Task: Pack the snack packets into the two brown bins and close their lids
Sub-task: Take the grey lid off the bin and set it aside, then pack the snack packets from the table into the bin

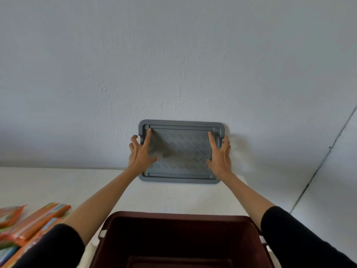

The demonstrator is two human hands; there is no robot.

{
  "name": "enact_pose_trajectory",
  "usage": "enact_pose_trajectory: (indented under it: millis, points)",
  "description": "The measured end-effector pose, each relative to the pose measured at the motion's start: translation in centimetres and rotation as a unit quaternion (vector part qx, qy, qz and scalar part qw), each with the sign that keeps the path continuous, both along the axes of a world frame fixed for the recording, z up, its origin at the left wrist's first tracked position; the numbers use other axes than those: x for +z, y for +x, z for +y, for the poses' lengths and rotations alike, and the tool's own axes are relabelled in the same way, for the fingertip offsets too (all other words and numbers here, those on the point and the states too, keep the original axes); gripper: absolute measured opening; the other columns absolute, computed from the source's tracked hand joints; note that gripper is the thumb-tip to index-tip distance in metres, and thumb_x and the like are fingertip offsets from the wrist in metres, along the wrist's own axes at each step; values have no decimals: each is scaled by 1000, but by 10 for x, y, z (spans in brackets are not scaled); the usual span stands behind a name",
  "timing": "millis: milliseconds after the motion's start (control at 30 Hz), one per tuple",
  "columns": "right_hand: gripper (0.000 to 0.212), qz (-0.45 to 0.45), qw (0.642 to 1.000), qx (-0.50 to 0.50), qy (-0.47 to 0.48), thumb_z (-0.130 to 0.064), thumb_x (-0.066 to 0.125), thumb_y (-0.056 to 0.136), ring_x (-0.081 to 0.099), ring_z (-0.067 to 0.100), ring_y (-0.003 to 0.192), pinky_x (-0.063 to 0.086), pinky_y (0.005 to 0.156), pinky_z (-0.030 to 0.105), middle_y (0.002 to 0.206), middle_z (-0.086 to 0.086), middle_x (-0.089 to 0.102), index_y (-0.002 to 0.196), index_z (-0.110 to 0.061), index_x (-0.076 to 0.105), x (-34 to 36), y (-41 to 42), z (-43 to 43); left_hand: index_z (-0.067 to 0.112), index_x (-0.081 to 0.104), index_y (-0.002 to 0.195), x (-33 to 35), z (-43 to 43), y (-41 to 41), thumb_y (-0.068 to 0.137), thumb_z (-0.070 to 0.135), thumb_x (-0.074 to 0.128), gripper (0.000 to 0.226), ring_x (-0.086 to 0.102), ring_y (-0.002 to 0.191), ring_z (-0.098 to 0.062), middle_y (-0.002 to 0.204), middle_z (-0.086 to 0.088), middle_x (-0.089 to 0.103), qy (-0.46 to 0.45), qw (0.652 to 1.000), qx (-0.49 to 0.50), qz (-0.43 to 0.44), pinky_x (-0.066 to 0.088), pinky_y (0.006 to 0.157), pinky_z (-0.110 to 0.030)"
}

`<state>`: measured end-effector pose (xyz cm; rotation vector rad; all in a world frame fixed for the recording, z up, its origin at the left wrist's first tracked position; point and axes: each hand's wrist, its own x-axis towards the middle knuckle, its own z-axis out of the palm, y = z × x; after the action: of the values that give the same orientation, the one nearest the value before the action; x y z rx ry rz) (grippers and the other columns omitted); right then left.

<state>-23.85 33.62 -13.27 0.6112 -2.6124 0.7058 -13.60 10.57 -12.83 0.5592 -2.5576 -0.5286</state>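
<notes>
A grey lid (181, 149) with a woven pattern on its face is seen upright in the middle of the frame, its lower edge resting on the far part of the white tabletop (164, 196) and its back set against the pale wall (173, 55). The lid is gripped at both short sides. The left hand (141, 151) is closed on the left edge, with the index finger laid straight up along the lid's face and the other fingers curled round the outer rim. The right hand (221, 153) is closed on the right edge in the same manner, index finger stretched upward over the face and the remaining fingers hooked behind the rim. Both forearms are extended from black sleeves (54, 246) at the lower corners of the frame. A brown bin (173, 217) is placed at the bottom centre, between the arms and near the lid; it is uncovered, and its inside is dark. Orange snack packets (38, 219) are piled on the tabletop at the lower left of the frame, outside the bin and partly hidden by the left sleeve.
</notes>
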Motion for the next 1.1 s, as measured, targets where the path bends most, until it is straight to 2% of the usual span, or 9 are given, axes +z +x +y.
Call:
enact_pose_trajectory:
  millis: [167, 233, 400, 567, 700, 800, 900, 1000, 1100]
  points:
    - [82, 72, 997, 21, -7, -1, 63, 81, 24, 42, 133, 38, 105, 45, 147, 28, 13, 147, -24, 22, 22, 11, -8, 24, 15, 146, 25, -12, 32, 79, 22, 71, 88, 27, 127, -35, 140, -20, 17, 7, 1000, -4, 14, 42, 96, -38]
    - [80, 91, 994, 57, -2, -2, 63, 81, 25, 43, 134, 35, 107, 47, 146, 28, 16, 147, -23, 23, 34, 23, -23, 21, 22, 145, 37, -17, 54, 81, 22, 69, 79, 30, 124, -32, 135, -19, 24, -3, 1000, 7, 22, 42, 94, -36]
    - [80, 71, 970, 231, 8, -5, 61, 83, 22, 34, 136, 41, 103, 39, 145, 23, 14, 148, -23, 17, 56, 81, -91, 18, 44, 134, 56, -43, 138, 83, 22, 65, 55, 34, 118, -29, 124, -14, 39, -24, 997, 72, 32, 39, 92, -35]
    - [77, 27, 924, 381, 32, -12, 63, 82, 28, 30, 127, 41, 93, 34, 140, 17, 20, 146, -22, 20, 54, 170, -173, 14, 60, 116, 53, -79, 260, 85, 17, 62, 31, 44, 115, -31, 115, -15, 53, -15, 984, 178, 17, 34, 96, -35]
    - [76, -13, 878, 473, 67, -16, 63, 82, 28, 30, 128, 42, 93, 35, 137, 15, 22, 145, -23, 21, 41, 246, -218, 17, 58, 118, 46, -97, 354, 84, 22, 61, 35, 40, 120, -29, 118, -11, 51, -17, 955, 297, -12, 33, 98, -37]
    - [76, -43, 837, 531, 128, -25, 63, 83, 24, 30, 130, 39, 97, 36, 137, 15, 21, 145, -24, 20, 30, 295, -244, 19, 52, 128, 37, -106, 407, 80, 32, 68, 52, 37, 119, -31, 122, -14, 44, 1, 944, 329, -24, 35, 98, -40]
    - [76, -76, 802, 552, 216, -39, 61, 85, 20, 32, 134, 31, 107, 46, 141, 15, 18, 146, -26, 18, 21, 327, -266, 25, 40, 137, 20, -112, 438, 73, 44, 73, 74, 33, 123, -29, 129, -13, 35, 27, 940, 335, -60, 35, 101, -41]
    - [73, -91, 802, 525, 272, -48, 52, 88, 15, 34, 138, 20, 110, 55, 149, 14, 11, 147, -29, 13, 10, 338, -282, 25, 32, 140, -2, -114, 449, 72, 47, 72, 83, 31, 125, -30, 134, -12, 28, 49, 937, 335, -89, 35, 105, -44]
    - [56, -87, 804, 503, 305, -47, 32, 97, 10, 31, 142, 10, 112, 57, 154, 9, 9, 147, -33, 12, -1, 330, -294, 22, 32, 140, -20, -114, 450, 78, 43, 67, 74, 31, 124, -29, 133, -12, 27, 51, 936, 340, -75, 37, 103, -41]
